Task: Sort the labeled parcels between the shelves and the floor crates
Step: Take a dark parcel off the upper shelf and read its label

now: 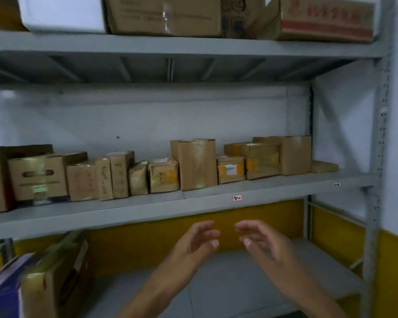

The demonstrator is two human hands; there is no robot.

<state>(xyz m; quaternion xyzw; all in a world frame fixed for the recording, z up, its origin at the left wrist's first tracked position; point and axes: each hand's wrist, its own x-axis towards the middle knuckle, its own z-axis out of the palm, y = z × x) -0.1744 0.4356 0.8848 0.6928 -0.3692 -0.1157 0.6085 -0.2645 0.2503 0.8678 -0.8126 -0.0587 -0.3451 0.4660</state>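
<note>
Left hand (pixel 194 243), right hand (pixel 260 241): both empty, fingers loosely spread, facing each other below middle shelf (pixel 274 187) front edge. Parcels (pixel 194 164) line its rear. I'd take tall box two-handed, by sides.

Brown taped parcels (pixel 161 173) stand in a row on the grey middle shelf (pixel 274 182).
</note>
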